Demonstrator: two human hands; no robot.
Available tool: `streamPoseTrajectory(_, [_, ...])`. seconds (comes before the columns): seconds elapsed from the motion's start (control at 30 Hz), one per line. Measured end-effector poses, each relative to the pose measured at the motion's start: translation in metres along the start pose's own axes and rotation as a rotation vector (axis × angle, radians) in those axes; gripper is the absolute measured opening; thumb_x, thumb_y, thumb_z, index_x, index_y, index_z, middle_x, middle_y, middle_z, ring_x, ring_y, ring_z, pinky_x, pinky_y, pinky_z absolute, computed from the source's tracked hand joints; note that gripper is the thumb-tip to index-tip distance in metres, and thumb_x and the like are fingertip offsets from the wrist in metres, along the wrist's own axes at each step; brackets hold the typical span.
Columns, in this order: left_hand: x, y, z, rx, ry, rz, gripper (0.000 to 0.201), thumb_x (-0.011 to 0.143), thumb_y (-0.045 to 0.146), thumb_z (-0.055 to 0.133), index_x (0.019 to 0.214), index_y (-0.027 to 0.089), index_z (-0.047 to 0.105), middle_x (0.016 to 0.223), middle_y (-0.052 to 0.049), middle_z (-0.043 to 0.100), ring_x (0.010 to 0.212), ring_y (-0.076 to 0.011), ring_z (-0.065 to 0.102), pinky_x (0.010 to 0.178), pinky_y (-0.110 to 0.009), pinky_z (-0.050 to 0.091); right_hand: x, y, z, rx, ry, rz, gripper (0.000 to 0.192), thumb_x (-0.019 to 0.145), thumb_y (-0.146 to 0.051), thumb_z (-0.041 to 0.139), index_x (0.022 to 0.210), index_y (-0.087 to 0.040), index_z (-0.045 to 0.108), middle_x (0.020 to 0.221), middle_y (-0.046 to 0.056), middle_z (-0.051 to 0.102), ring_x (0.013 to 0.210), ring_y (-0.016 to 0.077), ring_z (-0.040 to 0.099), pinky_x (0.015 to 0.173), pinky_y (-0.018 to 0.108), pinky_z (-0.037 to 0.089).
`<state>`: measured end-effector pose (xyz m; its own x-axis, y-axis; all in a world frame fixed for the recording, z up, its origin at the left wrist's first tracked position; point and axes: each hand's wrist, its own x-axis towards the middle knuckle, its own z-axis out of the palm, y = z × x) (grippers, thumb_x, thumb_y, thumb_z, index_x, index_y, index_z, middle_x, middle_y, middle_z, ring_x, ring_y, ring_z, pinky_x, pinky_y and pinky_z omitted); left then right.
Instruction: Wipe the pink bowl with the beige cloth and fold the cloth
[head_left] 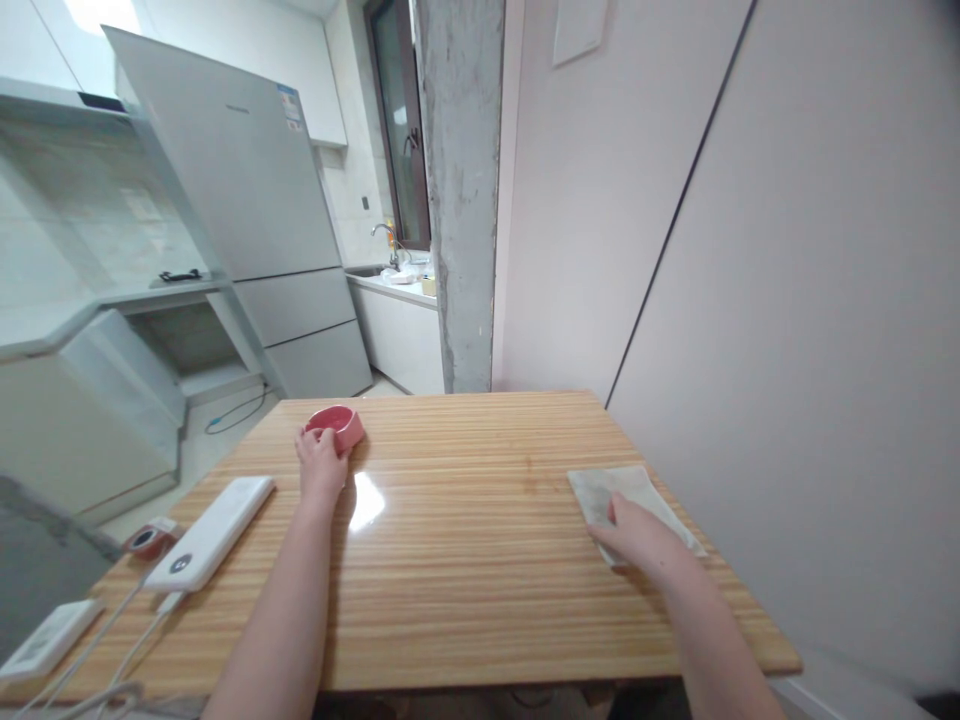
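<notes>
A small pink bowl (339, 424) sits at the far left of the wooden table (480, 560). My left hand (321, 462) grips its near rim with the fingers curled over the edge. At the right side of the table lies a pale folded cloth (628, 492). My right hand (636, 536) rests flat on the near part of that cloth, pressing it to the tabletop.
A white power bank (211, 532) with cables lies at the table's left edge, beside a small red device (150, 540) and another white device (46, 640). A wall runs along the right. Beyond the table stand a fridge (255, 200) and a kitchen counter (397, 290).
</notes>
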<state>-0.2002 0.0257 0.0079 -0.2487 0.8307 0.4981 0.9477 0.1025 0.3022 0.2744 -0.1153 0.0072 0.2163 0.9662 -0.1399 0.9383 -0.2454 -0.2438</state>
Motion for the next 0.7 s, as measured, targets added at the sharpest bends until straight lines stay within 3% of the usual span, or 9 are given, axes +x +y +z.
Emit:
streamPoseTrajectory(0.23, [-0.004, 0.003, -0.003, 0.019, -0.089, -0.007, 0.032, 0.076, 0.026, 0.053, 0.105, 0.013, 0.058, 0.126, -0.018, 0.046, 0.134, -0.0341, 0.025, 0.110, -0.051, 0.025, 0.000, -0.020, 0.001, -0.030, -0.059, -0.024, 0.021, 0.079, -0.020, 0.046, 0.085, -0.016, 0.066, 0.095, 0.016, 0.071, 0.088, 0.0254, 0.066, 0.066, 0.030, 0.039])
streamPoseTrajectory(0.37, [-0.008, 0.019, -0.014, 0.024, -0.047, -0.085, 0.046, 0.077, 0.032, 0.056, 0.119, 0.013, 0.050, 0.145, -0.023, 0.030, 0.139, -0.0394, 0.015, 0.107, -0.064, 0.017, -0.008, -0.064, -0.003, 0.046, -0.144, -0.126, 0.025, 0.083, -0.022, 0.044, 0.083, -0.015, 0.068, 0.097, 0.018, 0.071, 0.087, 0.0263, 0.066, 0.067, 0.031, 0.040])
streamPoseTrajectory(0.43, [-0.013, 0.037, -0.024, -0.042, -0.028, -0.080, 0.062, 0.078, 0.039, 0.057, 0.132, 0.014, 0.039, 0.148, -0.024, 0.025, 0.139, -0.0392, 0.018, 0.107, -0.063, 0.017, -0.013, -0.099, -0.001, 0.096, -0.140, -0.225, 0.025, 0.084, -0.020, 0.043, 0.083, -0.015, 0.067, 0.096, 0.018, 0.070, 0.085, 0.0255, 0.066, 0.067, 0.031, 0.039])
streamPoseTrajectory(0.5, [-0.023, 0.059, -0.034, -0.228, -0.180, -0.035, 0.071, 0.082, 0.045, 0.052, 0.140, 0.013, 0.027, 0.135, -0.023, 0.045, 0.129, -0.0325, 0.042, 0.105, -0.051, 0.031, -0.017, -0.138, 0.004, 0.185, -0.133, -0.338, 0.023, 0.085, -0.021, 0.044, 0.083, -0.015, 0.066, 0.093, 0.016, 0.070, 0.082, 0.0235, 0.065, 0.066, 0.030, 0.038])
streamPoseTrajectory(0.53, [-0.030, 0.070, -0.038, -0.343, -0.324, -0.034, 0.073, 0.085, 0.048, 0.046, 0.143, 0.012, 0.021, 0.121, -0.019, 0.057, 0.116, -0.0283, 0.055, 0.099, -0.045, 0.038, -0.019, -0.157, 0.007, 0.252, -0.128, -0.408, 0.022, 0.086, -0.022, 0.044, 0.083, -0.016, 0.065, 0.089, 0.013, 0.070, 0.080, 0.0218, 0.063, 0.064, 0.029, 0.038])
streamPoseTrajectory(0.6, [-0.049, 0.086, -0.043, -0.493, -0.625, -0.047, 0.077, 0.088, 0.050, 0.038, 0.147, 0.011, 0.008, 0.097, -0.012, 0.068, 0.090, -0.0231, 0.066, 0.087, -0.039, 0.047, -0.021, -0.187, 0.010, 0.414, -0.133, -0.576, 0.022, 0.089, -0.028, 0.045, 0.081, -0.018, 0.062, 0.083, 0.008, 0.069, 0.075, 0.0179, 0.060, 0.062, 0.027, 0.036])
streamPoseTrajectory(0.63, [-0.059, 0.090, -0.043, -0.498, -0.706, -0.023, 0.080, 0.087, 0.048, 0.041, 0.148, 0.011, 0.005, 0.095, -0.011, 0.069, 0.087, -0.0226, 0.067, 0.085, -0.037, 0.048, -0.020, -0.198, 0.009, 0.481, -0.140, -0.647, 0.021, 0.089, -0.031, 0.046, 0.081, -0.019, 0.062, 0.081, 0.005, 0.068, 0.073, 0.0162, 0.059, 0.061, 0.025, 0.036])
streamPoseTrajectory(0.7, [-0.078, 0.089, -0.042, -0.435, -0.704, 0.073, 0.085, 0.080, 0.037, 0.052, 0.148, 0.013, 0.007, 0.112, -0.015, 0.065, 0.102, -0.0243, 0.063, 0.090, -0.036, 0.045, -0.015, -0.208, 0.004, 0.549, -0.098, -0.691, 0.021, 0.089, -0.033, 0.048, 0.081, -0.019, 0.060, 0.078, 0.002, 0.066, 0.071, 0.0143, 0.056, 0.060, 0.024, 0.035])
